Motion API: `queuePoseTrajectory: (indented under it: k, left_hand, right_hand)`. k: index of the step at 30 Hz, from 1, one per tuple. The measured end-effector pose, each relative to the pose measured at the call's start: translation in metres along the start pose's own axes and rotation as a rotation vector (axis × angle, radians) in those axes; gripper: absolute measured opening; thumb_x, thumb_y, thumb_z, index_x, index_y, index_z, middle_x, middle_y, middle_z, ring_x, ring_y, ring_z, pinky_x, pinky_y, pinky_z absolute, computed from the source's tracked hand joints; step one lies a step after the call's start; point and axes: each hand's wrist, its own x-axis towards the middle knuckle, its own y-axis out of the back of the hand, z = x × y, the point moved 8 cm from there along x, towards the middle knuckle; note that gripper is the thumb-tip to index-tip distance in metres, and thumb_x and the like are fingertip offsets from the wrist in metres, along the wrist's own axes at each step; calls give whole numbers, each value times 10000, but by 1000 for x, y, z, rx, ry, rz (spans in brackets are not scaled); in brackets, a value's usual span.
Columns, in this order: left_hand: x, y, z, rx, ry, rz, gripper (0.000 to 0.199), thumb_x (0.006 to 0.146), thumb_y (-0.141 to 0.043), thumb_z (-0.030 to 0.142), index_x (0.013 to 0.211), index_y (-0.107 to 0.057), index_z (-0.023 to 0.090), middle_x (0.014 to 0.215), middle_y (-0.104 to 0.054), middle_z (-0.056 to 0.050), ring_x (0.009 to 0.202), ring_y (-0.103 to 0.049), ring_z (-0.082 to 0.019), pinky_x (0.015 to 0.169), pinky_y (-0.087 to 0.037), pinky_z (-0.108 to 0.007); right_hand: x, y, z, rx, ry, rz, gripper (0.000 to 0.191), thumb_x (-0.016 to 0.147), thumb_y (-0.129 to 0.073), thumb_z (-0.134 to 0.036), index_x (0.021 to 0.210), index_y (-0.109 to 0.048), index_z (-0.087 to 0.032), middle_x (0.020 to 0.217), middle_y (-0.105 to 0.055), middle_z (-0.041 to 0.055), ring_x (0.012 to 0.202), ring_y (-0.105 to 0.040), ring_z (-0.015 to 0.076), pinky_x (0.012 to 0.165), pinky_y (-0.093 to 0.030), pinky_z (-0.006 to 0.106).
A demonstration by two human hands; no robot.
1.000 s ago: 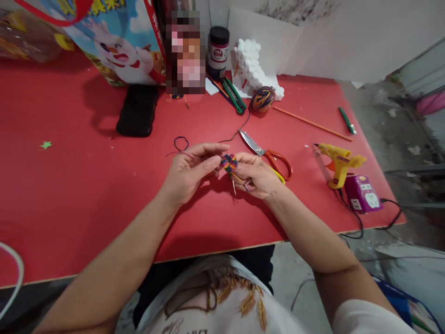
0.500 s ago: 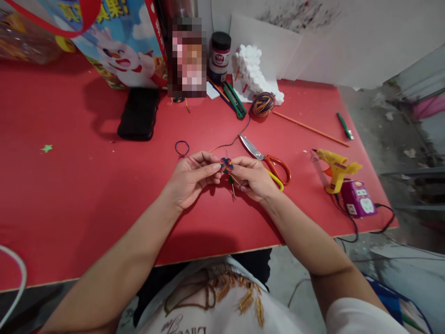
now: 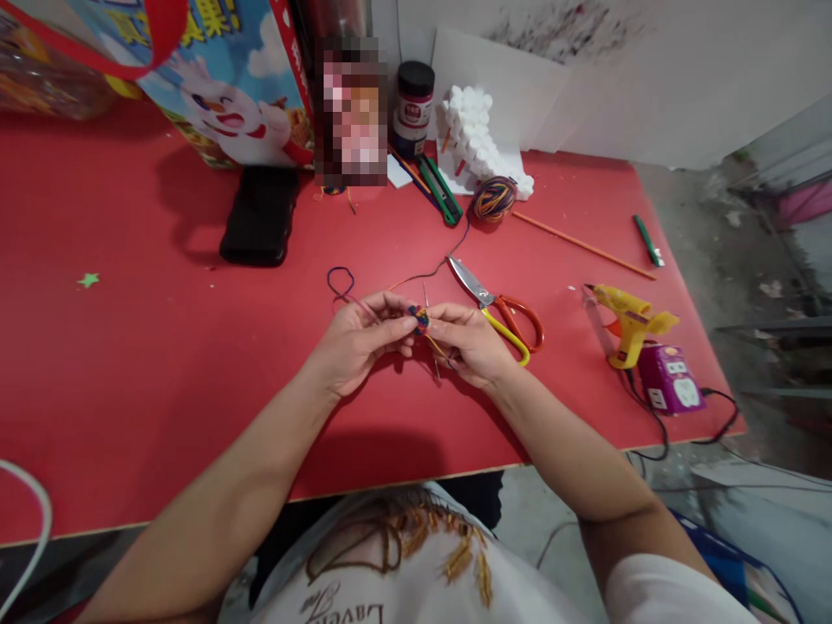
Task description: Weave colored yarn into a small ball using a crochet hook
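A small round piece of multicoloured crochet is pinched between both hands. My left hand grips its left edge with thumb and fingers, and a strand of yarn runs over those fingers. My right hand holds the right edge. Beneath the fingers a thin metal hook partly shows; its middle is hidden. The yarn leads back past scissors with red and yellow handles to a multicoloured yarn ball. A loose dark yarn loop lies beyond my left hand.
On the red table are a black phone, a green cutter, an orange stick, a dark jar and a white bobbly object. A yellow glue gun and purple box stand at the right.
The crochet piece has tilted and folded between the fingers, so less of its round face shows. Both hands remain in nearly the same place.
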Motion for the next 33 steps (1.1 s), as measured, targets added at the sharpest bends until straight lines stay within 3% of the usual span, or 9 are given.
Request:
queuePoseTrajectory:
  k: [7, 10, 14, 16, 20, 26, 28, 31, 33]
  left_hand:
    - [-1, 4, 1, 48, -35, 42, 342, 661, -1000, 232, 924, -796, 156, 767, -735, -7, 594, -664, -99, 561, -572, -205]
    - [0, 9, 6, 73, -68, 76, 339, 722, -978, 286, 1003, -818, 183, 895, -765, -29, 705, -702, -119, 613, -580, -216]
    - [0, 24, 31, 200, -299, 182, 241, 865, -877, 410, 985, -828, 207, 971, -777, -64, 875, -722, -162, 739, -579, -248]
    - [-2, 30, 41, 408, -338, 232, 261, 919, -814, 477, 1016, -816, 234, 1009, -775, -74, 921, -712, -203, 799, -577, -307]
    - [-16, 14, 64, 1279, -493, 205, 273, 830, -890, 444, 1004, -820, 245, 997, -743, -90, 1014, -665, -312, 997, -500, -437]
    - [-26, 5, 124, 1554, -612, 323, 380, 791, -924, 540, 954, -805, 219, 968, -740, -103, 1008, -658, -344, 1012, -471, -458]
    - [-29, 5, 151, 1463, -714, 411, 477, 751, -965, 541, 1031, -821, 182, 1029, -762, -89, 935, -654, -279, 984, -482, -442]
    - [-37, 7, 164, 1006, -841, 444, 404, 997, -746, 560, 1155, -800, 192, 1006, -769, -24, 853, -639, -177, 867, -513, -353]
    - [-32, -9, 138, 954, -789, 231, 349, 996, -772, 491, 1228, -792, 230, 1085, -773, -1, 938, -657, -168, 917, -519, -332]
  right_hand:
    - [0, 9, 6, -113, -12, 89, 324, 715, -947, -434, 856, -798, -184, 478, -507, -91, 397, -288, 44, 400, -129, 234]
    - [-3, 10, -8, -273, 120, 98, 246, 785, -877, -399, 860, -804, -177, 516, -534, -75, 434, -326, 51, 444, -179, 247]
    - [-10, 4, -28, -520, 307, 89, 186, 874, -796, -347, 890, -828, -164, 527, -485, -73, 501, -327, 64, 517, -223, 269]
    - [-13, 0, -34, -586, 365, 92, 182, 902, -764, -337, 901, -832, -168, 539, -485, -68, 507, -331, 71, 525, -236, 281]
    - [-20, -3, -43, -717, 464, 139, 168, 914, -728, -309, 861, -822, -180, 544, -461, -63, 517, -328, 79, 531, -235, 294]
    - [-12, 10, -28, -437, 229, 123, 201, 840, -833, -375, 844, -798, -177, 544, -533, -51, 473, -353, 63, 470, -215, 257]
    - [-9, 15, -23, -327, 160, 137, 252, 789, -872, -415, 821, -772, -185, 571, -589, -40, 433, -339, 51, 428, -184, 247]
    - [-6, 17, -22, -263, 124, 149, 276, 745, -883, -420, 803, -744, -188, 562, -591, -45, 402, -300, 42, 410, -136, 242]
    - [-7, 14, -25, -302, 163, 145, 261, 768, -859, -415, 806, -748, -181, 536, -552, -58, 416, -302, 47, 423, -146, 243]
